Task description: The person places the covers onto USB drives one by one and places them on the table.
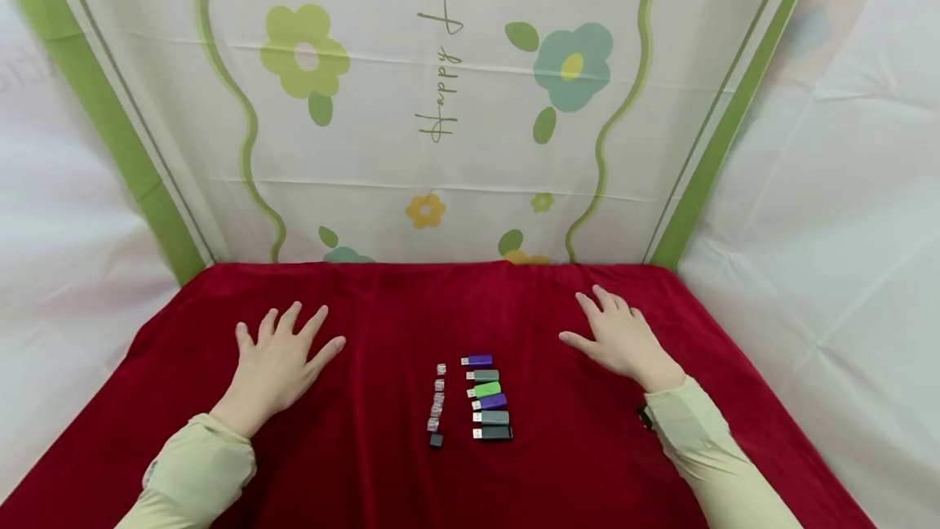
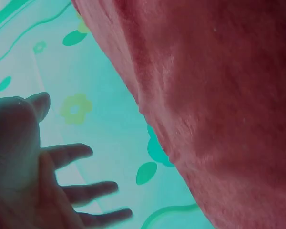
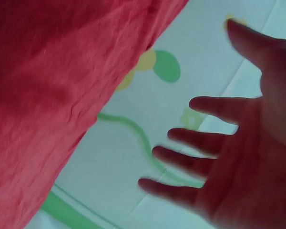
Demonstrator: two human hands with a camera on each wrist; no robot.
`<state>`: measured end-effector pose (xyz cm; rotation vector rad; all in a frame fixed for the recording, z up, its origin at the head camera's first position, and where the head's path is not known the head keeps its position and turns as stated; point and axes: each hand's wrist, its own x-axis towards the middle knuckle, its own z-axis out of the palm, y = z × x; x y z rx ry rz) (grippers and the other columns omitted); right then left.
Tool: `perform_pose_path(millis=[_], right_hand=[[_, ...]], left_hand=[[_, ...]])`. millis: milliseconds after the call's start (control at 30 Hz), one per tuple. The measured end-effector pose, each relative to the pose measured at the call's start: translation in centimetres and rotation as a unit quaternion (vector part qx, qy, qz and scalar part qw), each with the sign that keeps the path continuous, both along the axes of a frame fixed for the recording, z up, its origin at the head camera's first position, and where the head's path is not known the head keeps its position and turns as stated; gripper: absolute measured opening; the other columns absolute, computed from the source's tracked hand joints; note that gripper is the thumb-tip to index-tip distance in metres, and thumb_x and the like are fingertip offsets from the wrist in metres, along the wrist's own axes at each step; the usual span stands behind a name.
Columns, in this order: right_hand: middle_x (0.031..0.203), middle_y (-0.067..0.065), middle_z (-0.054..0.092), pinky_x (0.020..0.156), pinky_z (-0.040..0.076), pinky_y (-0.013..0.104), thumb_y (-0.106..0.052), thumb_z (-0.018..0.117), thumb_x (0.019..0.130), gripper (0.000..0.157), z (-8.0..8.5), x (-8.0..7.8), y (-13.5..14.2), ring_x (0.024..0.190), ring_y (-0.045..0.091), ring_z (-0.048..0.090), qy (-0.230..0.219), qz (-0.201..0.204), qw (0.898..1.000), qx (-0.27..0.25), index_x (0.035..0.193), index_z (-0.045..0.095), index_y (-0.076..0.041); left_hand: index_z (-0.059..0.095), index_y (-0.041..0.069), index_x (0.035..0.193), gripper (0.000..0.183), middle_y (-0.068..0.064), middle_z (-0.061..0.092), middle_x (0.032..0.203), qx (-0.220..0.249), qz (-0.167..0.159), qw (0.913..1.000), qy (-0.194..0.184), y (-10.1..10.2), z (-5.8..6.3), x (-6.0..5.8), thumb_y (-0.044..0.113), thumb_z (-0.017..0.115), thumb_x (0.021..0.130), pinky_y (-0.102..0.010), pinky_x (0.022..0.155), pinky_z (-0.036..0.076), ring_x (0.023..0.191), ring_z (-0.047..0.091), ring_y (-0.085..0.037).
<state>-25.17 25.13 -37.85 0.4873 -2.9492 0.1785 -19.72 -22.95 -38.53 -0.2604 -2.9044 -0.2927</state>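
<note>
My left hand (image 1: 282,353) lies flat on the red cloth (image 1: 382,472) with fingers spread, holding nothing. My right hand (image 1: 617,333) lies the same way, palm down and open. Between them sits a column of several USB sticks (image 1: 488,397) in purple, grey, green and black. Left of it runs a line of small clear caps (image 1: 437,398) with a black cap (image 1: 436,440) at its near end. In the left wrist view my left hand (image 2: 43,176) shows straight fingers beside the cloth (image 2: 219,105). The right wrist view shows my right hand (image 3: 229,152) spread too.
A white backdrop (image 1: 441,104) printed with flowers and green wavy lines rises behind the cloth's far edge. White sheeting (image 1: 830,227) hangs on both sides. Both forearms wear pale green sleeves (image 1: 705,455).
</note>
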Motion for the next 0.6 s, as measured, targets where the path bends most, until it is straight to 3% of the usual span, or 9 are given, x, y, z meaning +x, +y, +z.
perform_pose_path(millis=[100,233,433,600], right_hand=[[0.133,0.024,0.051,0.088,0.046,0.057,-0.040,0.068,0.091,0.060,-0.2,0.0,-1.3,0.119,0.042,0.050,0.056,0.050,0.997,0.013,0.131,0.057,0.003],[0.112,0.016,0.062,0.075,0.054,0.046,-0.029,0.075,0.087,0.041,-0.4,0.0,-3.7,0.102,0.033,0.061,0.099,0.111,0.989,0.024,0.113,0.068,0.001],[0.092,0.006,0.062,0.065,0.054,0.036,-0.023,0.078,0.084,0.025,-0.7,-0.2,-7.1,0.084,0.022,0.062,0.111,0.179,0.976,0.045,0.100,0.071,-0.005],[0.087,0.003,0.062,0.065,0.054,0.032,-0.019,0.078,0.084,0.018,-0.8,-0.8,-9.2,0.080,0.018,0.061,0.093,0.234,0.966,0.054,0.096,0.072,-0.007]], left_hand=[[0.050,0.003,0.142,0.061,-0.030,0.038,0.143,0.001,-0.041,0.9988,0.029,0.4,-0.3,-0.2,0.047,0.053,0.099,-0.072,0.101,0.017,0.130,0.029,-0.054],[0.057,-0.001,0.133,0.051,-0.028,0.046,0.138,0.000,-0.083,0.9945,0.063,1.4,-0.5,-0.3,0.035,0.061,0.097,-0.064,0.101,0.030,0.127,0.036,-0.050],[0.060,-0.002,0.129,0.047,-0.026,0.050,0.136,-0.003,-0.100,0.9927,0.067,3.0,-0.4,-0.5,0.032,0.063,0.096,-0.059,0.099,0.037,0.125,0.040,-0.047],[0.060,-0.002,0.129,0.048,-0.025,0.051,0.134,-0.002,-0.106,0.9921,0.067,3.9,-0.4,-0.5,0.032,0.064,0.096,-0.058,0.099,0.038,0.125,0.042,-0.046]])
